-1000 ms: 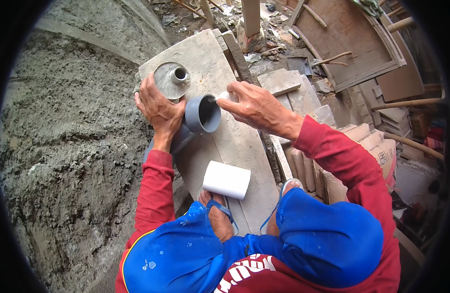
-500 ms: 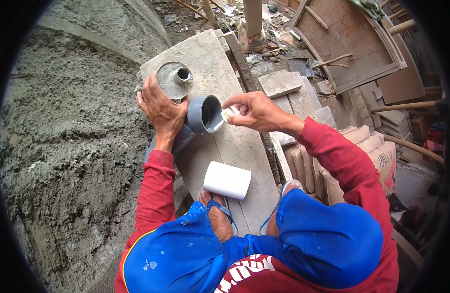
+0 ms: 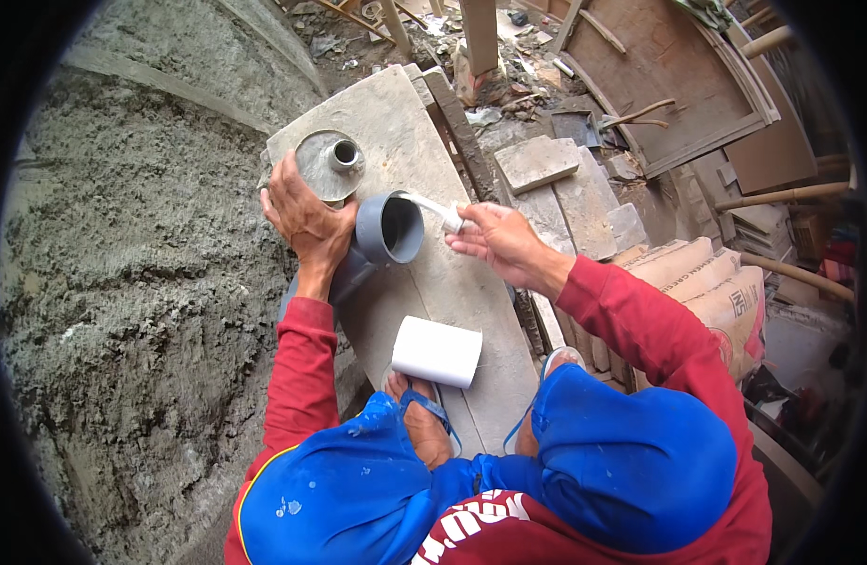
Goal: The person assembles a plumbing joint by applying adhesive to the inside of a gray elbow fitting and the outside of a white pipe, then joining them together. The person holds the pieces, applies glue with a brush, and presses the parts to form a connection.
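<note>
Fingers of the right hand (image 3: 510, 247) pinch a white cap (image 3: 453, 222), its pale stem (image 3: 422, 201) at the far rim of the grey pipe (image 3: 411, 232), which lies on the slab (image 3: 466, 299). The left hand (image 3: 308, 221) curves between pipe and round can (image 3: 320, 169); whether it grips either, I cannot tell. Dabbing around the pipe's mouth seems the step in hand; the next move calls for a steady pipe and a light turn of the wrist.

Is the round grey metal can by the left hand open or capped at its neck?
Open: on the can, the short neck shows a dark hole inside its rim, with no cap over it.
</note>
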`<action>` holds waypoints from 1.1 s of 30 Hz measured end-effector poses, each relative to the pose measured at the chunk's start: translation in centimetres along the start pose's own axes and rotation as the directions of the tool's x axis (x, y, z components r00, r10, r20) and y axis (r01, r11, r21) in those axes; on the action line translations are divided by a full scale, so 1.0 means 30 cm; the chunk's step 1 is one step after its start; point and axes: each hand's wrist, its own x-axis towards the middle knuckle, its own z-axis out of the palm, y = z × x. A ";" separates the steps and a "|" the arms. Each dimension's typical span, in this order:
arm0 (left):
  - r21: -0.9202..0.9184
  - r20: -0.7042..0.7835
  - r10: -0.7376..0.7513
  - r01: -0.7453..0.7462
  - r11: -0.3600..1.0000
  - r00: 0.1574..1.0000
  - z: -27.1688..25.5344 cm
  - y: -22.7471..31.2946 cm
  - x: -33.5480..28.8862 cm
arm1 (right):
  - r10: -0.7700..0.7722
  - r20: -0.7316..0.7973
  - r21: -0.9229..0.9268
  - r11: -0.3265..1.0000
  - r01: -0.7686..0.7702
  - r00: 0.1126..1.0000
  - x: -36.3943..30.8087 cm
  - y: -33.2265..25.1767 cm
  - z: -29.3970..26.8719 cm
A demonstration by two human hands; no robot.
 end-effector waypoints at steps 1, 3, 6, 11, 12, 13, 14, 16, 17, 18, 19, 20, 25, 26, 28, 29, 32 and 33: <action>0.005 -0.002 0.002 -0.002 1.000 1.000 0.001 -0.001 0.000 | 0.027 0.019 0.010 1.000 -0.027 0.999 -0.011 0.011 0.006; 0.001 -0.011 0.013 -0.013 1.000 1.000 0.003 -0.001 0.001 | 0.106 -0.005 0.023 0.994 -0.106 0.994 -0.032 0.034 0.027; 0.003 -0.015 0.013 -0.012 1.000 1.000 0.004 0.000 0.000 | 0.075 0.044 0.138 0.987 -0.080 0.996 -0.030 0.035 0.052; -0.001 -0.012 0.001 -0.001 1.000 1.000 0.002 0.003 0.004 | 0.125 0.205 0.014 0.991 -0.130 0.971 -0.005 0.016 0.032; -0.012 -0.012 0.000 -0.001 1.000 1.000 0.000 0.003 0.002 | 0.124 0.232 -0.045 0.992 -0.117 0.965 0.007 0.006 0.025; -0.008 -0.011 0.004 -0.004 1.000 1.000 -0.003 0.003 -0.001 | 0.139 0.231 -0.114 0.987 -0.115 0.963 0.018 -0.002 0.017; -0.009 -0.011 0.011 -0.012 1.000 1.000 -0.003 0.002 0.000 | 0.128 0.247 -0.184 0.979 -0.083 0.960 0.027 -0.015 0.008; -0.008 -0.014 0.016 -0.016 1.000 1.000 -0.002 0.001 0.000 | 0.107 0.356 -0.357 0.934 0.029 0.928 0.046 -0.056 -0.010; -0.007 -0.016 0.014 -0.015 1.000 1.000 0.000 0.001 0.000 | 0.098 0.390 -0.434 0.897 0.089 0.915 0.052 -0.075 -0.016; -0.011 -0.019 0.012 -0.012 1.000 1.000 0.002 0.001 0.000 | 0.133 0.432 -0.531 0.837 0.133 0.892 0.062 -0.103 -0.020; -0.004 -0.017 0.012 -0.012 1.000 1.000 0.004 0.000 0.001 | 0.124 0.471 -0.578 0.791 0.199 0.873 0.070 -0.127 -0.018; -0.001 -0.013 0.011 -0.011 1.000 1.000 0.004 -0.001 0.001 | 0.123 0.502 -0.623 0.738 0.259 0.856 0.075 -0.150 -0.015; -0.003 -0.011 0.015 -0.015 1.000 1.000 0.003 -0.001 -0.001 | 0.089 0.593 -0.753 0.412 0.513 0.800 0.079 -0.230 0.015; -0.004 -0.010 0.015 -0.015 1.000 1.000 0.003 0.000 -0.001 | 0.038 0.627 -0.752 0.291 0.592 0.778 0.079 -0.236 0.022; -0.003 -0.010 0.015 -0.015 1.000 1.000 0.001 0.002 -0.001 | -0.057 0.703 -0.710 -0.022 0.704 0.708 0.074 -0.242 0.031; -0.001 -0.009 0.015 -0.015 1.000 1.000 0.000 0.003 -0.001 | -0.092 0.748 -0.662 -0.179 0.728 0.657 0.071 -0.241 0.034; -0.004 -0.007 0.010 -0.010 1.000 1.000 -0.002 0.006 0.000 | -0.280 0.777 -0.629 -0.359 0.689 0.564 0.055 -0.215 0.042; -0.011 -0.009 0.008 -0.008 1.000 1.000 -0.002 0.006 0.001 | -0.325 0.797 -0.600 -0.338 0.725 0.508 0.045 -0.205 0.040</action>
